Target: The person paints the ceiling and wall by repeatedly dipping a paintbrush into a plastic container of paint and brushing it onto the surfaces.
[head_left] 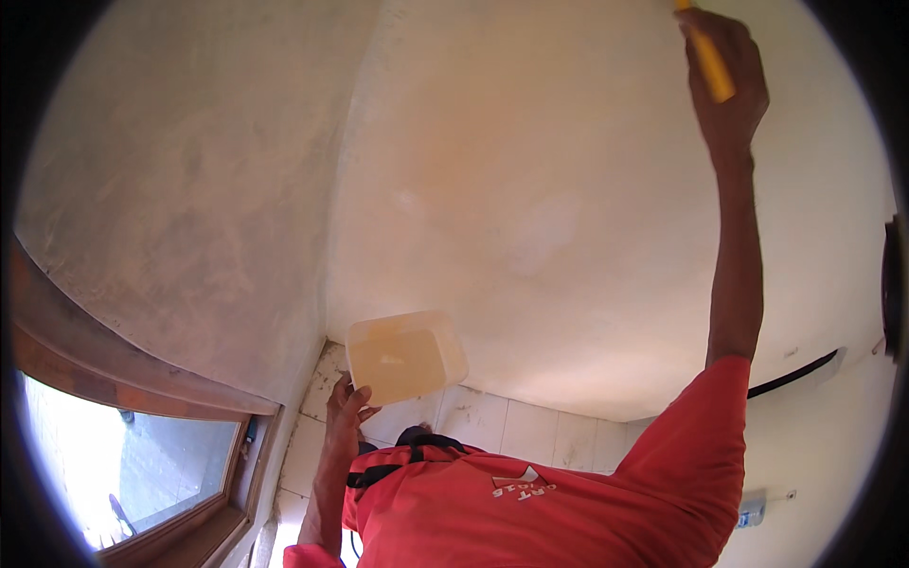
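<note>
In the lower middle, my left hand (348, 405) grips a translucent plastic tub (407, 355) by a corner; it holds pale yellowish contents. My right hand (727, 66) is raised high at the upper right, fingers closed round a yellow handle (712, 57) whose far end is cut off at the top of the frame. The hand is against the backdrop of a pale, patchy plastered wall (530, 189), though I cannot tell whether the tool touches it. Both my arms come from red sleeves.
A wood-framed window (142, 473) is at the lower left beside another plastered surface (180, 180). White tiles (530, 426) line part of the pale wall. A dark strip (795, 372), a dark object (888, 289) and a clear blue-labelled plastic item (750, 509) are at the right.
</note>
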### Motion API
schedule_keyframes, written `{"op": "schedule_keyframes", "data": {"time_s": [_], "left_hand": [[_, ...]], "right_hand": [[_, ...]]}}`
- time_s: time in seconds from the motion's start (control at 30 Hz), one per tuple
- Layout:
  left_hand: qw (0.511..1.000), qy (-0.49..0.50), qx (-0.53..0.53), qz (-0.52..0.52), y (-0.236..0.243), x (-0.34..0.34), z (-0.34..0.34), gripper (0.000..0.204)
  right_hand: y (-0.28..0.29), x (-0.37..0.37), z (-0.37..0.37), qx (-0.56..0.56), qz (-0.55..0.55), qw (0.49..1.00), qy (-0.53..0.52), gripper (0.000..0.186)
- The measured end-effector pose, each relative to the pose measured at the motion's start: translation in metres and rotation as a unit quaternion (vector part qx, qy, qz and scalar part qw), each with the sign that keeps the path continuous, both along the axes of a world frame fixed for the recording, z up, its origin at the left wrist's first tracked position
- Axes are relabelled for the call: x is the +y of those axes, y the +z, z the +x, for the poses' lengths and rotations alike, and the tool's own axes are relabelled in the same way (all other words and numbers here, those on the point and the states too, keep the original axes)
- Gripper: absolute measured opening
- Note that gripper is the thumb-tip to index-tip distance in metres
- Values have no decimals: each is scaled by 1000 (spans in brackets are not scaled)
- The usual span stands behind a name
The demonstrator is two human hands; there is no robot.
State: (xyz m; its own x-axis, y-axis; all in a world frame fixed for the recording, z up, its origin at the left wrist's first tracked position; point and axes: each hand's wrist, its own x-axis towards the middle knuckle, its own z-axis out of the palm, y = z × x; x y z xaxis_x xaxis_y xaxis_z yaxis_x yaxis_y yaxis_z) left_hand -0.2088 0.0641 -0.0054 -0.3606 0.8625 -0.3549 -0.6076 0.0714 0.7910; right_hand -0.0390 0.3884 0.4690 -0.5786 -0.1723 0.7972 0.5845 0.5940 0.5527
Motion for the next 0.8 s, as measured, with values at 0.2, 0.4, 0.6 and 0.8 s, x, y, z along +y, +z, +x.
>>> {"op": "schedule_keyframes", "data": {"time_s": [0.2,0.4,0.6,0.8], "left_hand": [[1000,0,1,12,-4,2,-1,72],[1000,-9,20,-18,-11,8,-4,79],[999,-7,46,16,-11,19,-5,84],[998,-1,33,50,-9,28,-12,87]], "right_hand": [[-194,-28,3,-217,-66,974,-20,32],[-222,-11,11,-130,-310,937,97,31],[-68,-1,41,-15,-22,999,29,23],[-195,-63,18,24,-591,790,160,18]]}}
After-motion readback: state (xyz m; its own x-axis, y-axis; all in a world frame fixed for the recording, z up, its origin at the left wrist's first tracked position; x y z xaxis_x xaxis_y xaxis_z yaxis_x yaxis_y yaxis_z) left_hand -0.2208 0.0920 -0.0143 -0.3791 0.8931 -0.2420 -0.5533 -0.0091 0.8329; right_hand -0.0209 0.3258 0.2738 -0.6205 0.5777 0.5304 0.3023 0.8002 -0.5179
